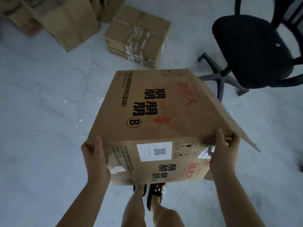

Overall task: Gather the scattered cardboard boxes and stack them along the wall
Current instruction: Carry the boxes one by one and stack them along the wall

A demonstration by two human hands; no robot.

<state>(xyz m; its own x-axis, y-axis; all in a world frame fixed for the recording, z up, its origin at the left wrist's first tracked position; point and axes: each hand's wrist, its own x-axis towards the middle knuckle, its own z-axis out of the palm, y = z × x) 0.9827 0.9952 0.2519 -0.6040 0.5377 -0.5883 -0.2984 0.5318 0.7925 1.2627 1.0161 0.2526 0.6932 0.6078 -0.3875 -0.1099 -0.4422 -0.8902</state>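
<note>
Task partly done: 1 printed box (157, 122) is carried above the floor (41, 95); a taped box (137, 38) lies loose ahead, near a pile (54, 18) at top left. Left hand (95, 154) and right hand (221, 149) clasp its near corners, thumbs on top.

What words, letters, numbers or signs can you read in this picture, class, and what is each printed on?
"朋朋朋朋": top of the held box, printed again on its near side.
"B" in a circle: box top.
Red brand characters: box top and near side, too faint to read surely.
QR code: white label.
Fine print, handling symbols, and print on the taped box: too small or blurred.
</note>
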